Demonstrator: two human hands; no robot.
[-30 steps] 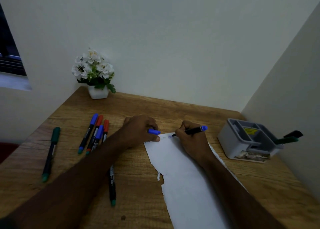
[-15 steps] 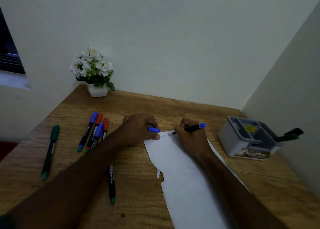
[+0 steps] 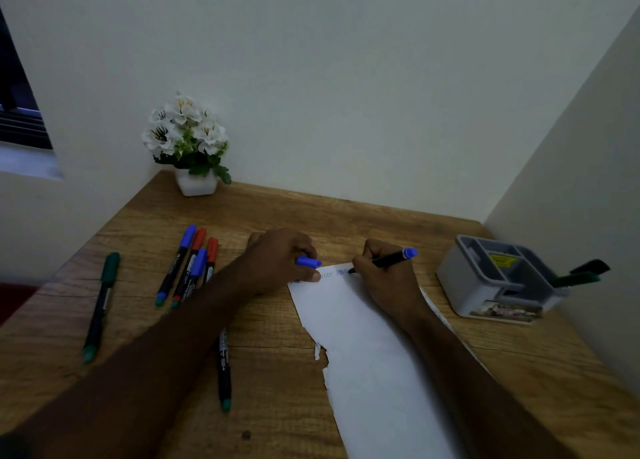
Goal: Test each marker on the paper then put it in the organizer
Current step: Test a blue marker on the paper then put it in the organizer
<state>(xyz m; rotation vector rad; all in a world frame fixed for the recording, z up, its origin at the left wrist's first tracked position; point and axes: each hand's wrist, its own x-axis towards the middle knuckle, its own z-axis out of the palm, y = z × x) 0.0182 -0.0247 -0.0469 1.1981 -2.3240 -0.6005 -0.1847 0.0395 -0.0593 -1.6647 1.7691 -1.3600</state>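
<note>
- A green marker (image 3: 101,304) lay alone near the table's (image 3: 277,389) left edge, well apart from the others; its cap pointed toward the wall.
- A white pot of flowers (image 3: 188,146) stood at the far left corner, against the wall.
- Four capped markers lay bunched side by side right of the green one: a blue marker (image 3: 176,265), a red marker (image 3: 188,266), a short blue marker (image 3: 195,271) and a second red marker (image 3: 210,258); the left forearm crossed over their near ends.
- A black marker (image 3: 224,372) with a green end lay nearer the person, partly under the left forearm.
- The left hand (image 3: 280,259) rested on the far left corner of the paper (image 3: 374,372); its fingers were curled round a blue cap (image 3: 308,261), and its thumb pressed on the sheet.
- The paper lay between the arms, its left edge torn; faint marks and a blue scribble (image 3: 343,271) showed along its far edge.
- The right hand (image 3: 384,278) was clamped on the uncapped marker (image 3: 384,261), pinched in a writing grip; the tip touched the paper at the scribble, and the blue end pointed right.
- The grey organizer (image 3: 485,285) stood at the right, near the side wall, well apart from the paper; two markers (image 3: 581,275), one green and one dark, leaned out of its right compartment.
</note>
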